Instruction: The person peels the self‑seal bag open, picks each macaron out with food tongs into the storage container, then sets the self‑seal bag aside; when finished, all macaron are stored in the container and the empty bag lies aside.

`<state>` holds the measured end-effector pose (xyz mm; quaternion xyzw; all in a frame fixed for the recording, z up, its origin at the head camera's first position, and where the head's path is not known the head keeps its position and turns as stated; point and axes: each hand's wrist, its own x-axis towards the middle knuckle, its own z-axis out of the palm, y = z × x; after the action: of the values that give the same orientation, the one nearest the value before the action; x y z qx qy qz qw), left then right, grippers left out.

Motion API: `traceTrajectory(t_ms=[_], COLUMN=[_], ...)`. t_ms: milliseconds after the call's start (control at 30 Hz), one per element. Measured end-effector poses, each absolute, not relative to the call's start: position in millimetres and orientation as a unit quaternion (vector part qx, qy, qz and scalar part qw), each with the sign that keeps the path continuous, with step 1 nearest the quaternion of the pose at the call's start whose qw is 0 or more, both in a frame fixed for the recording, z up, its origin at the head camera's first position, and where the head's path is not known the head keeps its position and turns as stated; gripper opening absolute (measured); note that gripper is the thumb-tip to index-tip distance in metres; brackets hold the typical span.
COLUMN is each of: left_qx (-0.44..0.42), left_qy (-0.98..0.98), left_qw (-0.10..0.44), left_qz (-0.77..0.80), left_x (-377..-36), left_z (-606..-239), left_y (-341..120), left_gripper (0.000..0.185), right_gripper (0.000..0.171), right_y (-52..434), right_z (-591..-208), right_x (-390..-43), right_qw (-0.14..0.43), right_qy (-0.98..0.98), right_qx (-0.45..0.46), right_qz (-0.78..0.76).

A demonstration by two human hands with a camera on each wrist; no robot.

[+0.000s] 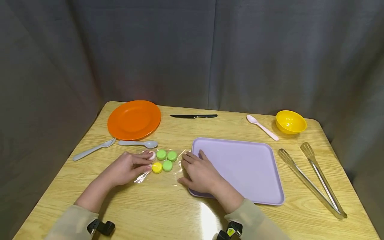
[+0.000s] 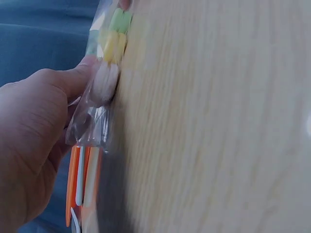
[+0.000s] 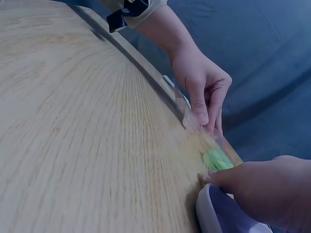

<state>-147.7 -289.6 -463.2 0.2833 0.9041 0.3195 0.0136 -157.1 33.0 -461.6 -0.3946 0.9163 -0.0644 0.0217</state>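
Note:
A clear plastic bag [image 1: 174, 178] of toy macarons lies flat on the table. Inside are three green macarons [image 1: 167, 165], a yellow one [image 1: 157, 167] and pale pinkish-white macarons [image 2: 105, 81] at the left end. My left hand [image 1: 132, 167] presses its fingertips on the pale macarons through the film, the thumb near the lower one; its fingers partly cover them. At the bag's other end, my right hand [image 1: 198, 173] lies palm down with its fingertips on the film, above the left rim of a lilac tray [image 1: 243, 170].
An orange plate [image 1: 134, 120], grey fork [image 1: 94, 149] and grey spoon [image 1: 138, 143] lie left. Toward the back are a black knife [image 1: 193, 116], pink spoon [image 1: 262, 127] and yellow bowl [image 1: 290, 122]. Metal tongs [image 1: 313, 186] lie right of the tray.

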Motion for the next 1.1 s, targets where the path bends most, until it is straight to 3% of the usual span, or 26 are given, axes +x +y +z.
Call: traceTrajectory(t_ms=[200, 467, 633, 833, 1100], left_qx=[0.286, 0.296, 0.304, 0.301, 0.31], left_qy=[0.91, 0.921, 0.917, 0.901, 0.901], left_qw=[-0.041, -0.167, -0.208, -0.226, -0.193], left_qz=[0.296, 0.188, 0.154, 0.213, 0.234], left_x=[-142.8, -141.4, -140.4, -138.3, -134.0], left_z=[-460.5, -456.6, -456.3, -454.4, -450.3], left_y=[-281.8, -275.4, -274.8, -274.6, -278.1], left_gripper=[0.025, 0.024, 0.018, 0.013, 0.018], right_gripper=[0.07, 0.065, 0.065, 0.062, 0.064], right_y=[34.3, 36.4, 36.1, 34.6, 31.9], right_z=[-460.3, -459.6, -460.3, -458.9, -456.5], right_x=[-157.3, -160.0, -160.0, -160.5, -157.5], right_qw=[0.03, 0.027, 0.03, 0.033, 0.052], right_qy=[0.913, 0.913, 0.914, 0.916, 0.918], right_qx=[-0.404, -0.405, -0.403, -0.397, -0.39], right_qz=[-0.052, -0.039, -0.038, -0.043, -0.045])
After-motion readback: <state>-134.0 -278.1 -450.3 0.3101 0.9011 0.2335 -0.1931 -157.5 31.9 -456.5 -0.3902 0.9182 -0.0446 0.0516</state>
